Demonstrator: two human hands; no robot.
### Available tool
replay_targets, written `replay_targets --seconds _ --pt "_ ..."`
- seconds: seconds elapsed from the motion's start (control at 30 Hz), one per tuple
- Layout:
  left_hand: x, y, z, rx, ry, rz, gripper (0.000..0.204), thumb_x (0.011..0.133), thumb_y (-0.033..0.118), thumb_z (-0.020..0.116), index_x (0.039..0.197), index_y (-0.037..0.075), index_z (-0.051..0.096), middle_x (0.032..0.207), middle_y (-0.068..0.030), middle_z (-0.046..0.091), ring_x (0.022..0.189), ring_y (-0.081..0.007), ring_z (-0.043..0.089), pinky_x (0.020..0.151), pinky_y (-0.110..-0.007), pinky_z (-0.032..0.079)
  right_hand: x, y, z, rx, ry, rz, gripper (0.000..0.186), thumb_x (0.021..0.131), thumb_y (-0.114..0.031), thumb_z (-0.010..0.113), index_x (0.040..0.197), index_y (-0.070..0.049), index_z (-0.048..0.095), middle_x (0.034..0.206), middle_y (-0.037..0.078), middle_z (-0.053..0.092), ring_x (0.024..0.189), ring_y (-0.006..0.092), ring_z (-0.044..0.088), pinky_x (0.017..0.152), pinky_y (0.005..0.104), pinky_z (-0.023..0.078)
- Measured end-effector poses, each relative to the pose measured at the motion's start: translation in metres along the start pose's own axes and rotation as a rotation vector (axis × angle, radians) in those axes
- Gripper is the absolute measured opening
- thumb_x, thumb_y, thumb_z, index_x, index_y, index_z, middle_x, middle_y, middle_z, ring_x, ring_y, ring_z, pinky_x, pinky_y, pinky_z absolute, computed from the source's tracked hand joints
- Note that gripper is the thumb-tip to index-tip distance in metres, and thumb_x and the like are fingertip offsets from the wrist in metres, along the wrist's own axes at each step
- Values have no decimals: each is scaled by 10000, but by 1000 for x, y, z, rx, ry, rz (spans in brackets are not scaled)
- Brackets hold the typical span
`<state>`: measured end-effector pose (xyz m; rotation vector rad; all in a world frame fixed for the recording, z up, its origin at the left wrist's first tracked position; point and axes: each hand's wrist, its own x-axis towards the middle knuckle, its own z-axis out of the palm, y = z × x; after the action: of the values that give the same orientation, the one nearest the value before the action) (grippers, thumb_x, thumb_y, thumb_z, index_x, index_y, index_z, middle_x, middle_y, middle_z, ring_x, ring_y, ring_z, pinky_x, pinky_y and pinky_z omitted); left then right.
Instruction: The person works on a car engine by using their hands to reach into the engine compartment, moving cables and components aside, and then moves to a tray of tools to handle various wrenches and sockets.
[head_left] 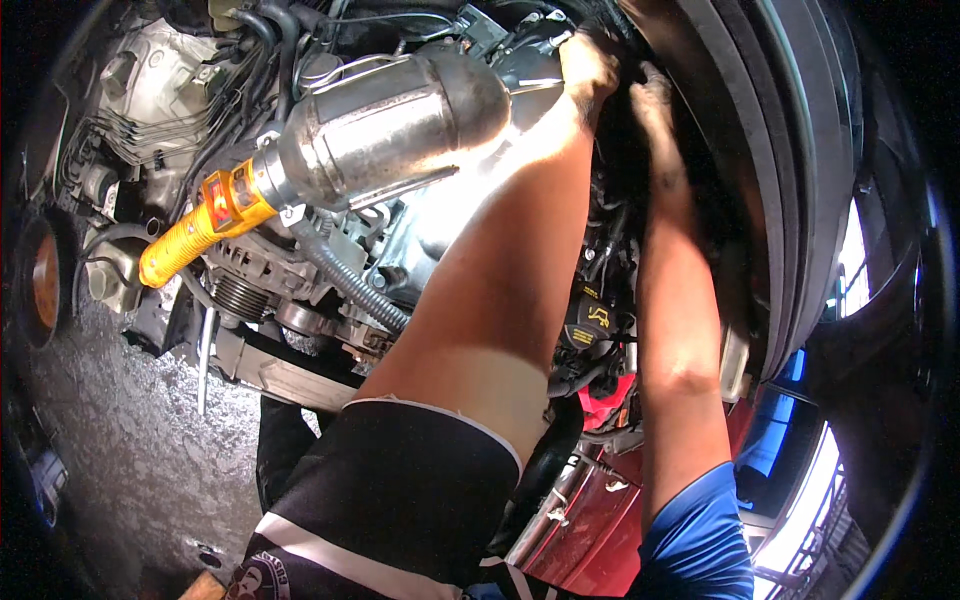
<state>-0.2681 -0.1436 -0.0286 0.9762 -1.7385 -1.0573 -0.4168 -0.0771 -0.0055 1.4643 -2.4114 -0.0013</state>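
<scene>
My left hand (592,62) reaches to the back of an engine bay, fingers curled into shadow on something I cannot make out. Just to its right, my right hand (650,90) has bent fingers in the same dark recess; what they touch is hidden. A work lamp with a shiny metal hood (390,110) and yellow handle (190,240) lies across the engine left of my arms, its light glaring beneath. Hoses and a silvery engine part (515,70) surround my hands.
A curved black panel edge (780,150) borders the right side. Pulleys (240,298) and a front crossbar (280,370) sit left of my arms above rough floor (150,430). A red car body (590,540) shows at lower right.
</scene>
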Motion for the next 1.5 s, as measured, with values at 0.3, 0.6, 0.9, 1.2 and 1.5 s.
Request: replay_targets --seconds 0.3,0.6,0.9,1.2,1.5 --pt "-25 -13 39 -187 287 194 540 715 -13 659 1215 -154 515 1115 -308 619 1068 -418 618 950 -410 505 -45 9 -13 109 184 -122 524 847 -193 507 1332 5 534 1325 261 559 1245 382 534 1078 411 408" --pt "-41 -32 -6 173 218 179 658 923 527 498 1408 82 476 1458 -183 459 1346 -362 418 1107 -474 324 -160 -33 -68 120 189 -145 456 955 -289 447 1359 -95 526 1377 215 522 1267 375 503 1095 436 392" --pt "-160 68 -122 -1021 -161 -364 347 908 116 617 1231 6 552 1117 -111 646 945 -243 650 849 -408 528 -258 -93 -175 545 -159 183 425 936 -406 563 1229 -111 649 1159 173 672 1091 334 633 962 435 475" --pt "-209 103 -184 -1068 -485 -430 264 887 8 681 1099 -63 541 958 -121 663 848 -202 666 789 -298 557 -305 -107 -221 1177 -46 306 254 957 -238 593 1087 -26 646 977 111 727 891 199 706 804 331 529" --pt "-262 125 -222 -780 -488 -162 290 889 5 686 1144 -35 552 975 -93 666 924 -134 630 824 -242 506 -344 -122 -218 1261 -26 375 207 928 -200 685 1012 -16 642 926 47 686 803 101 633 673 246 517"
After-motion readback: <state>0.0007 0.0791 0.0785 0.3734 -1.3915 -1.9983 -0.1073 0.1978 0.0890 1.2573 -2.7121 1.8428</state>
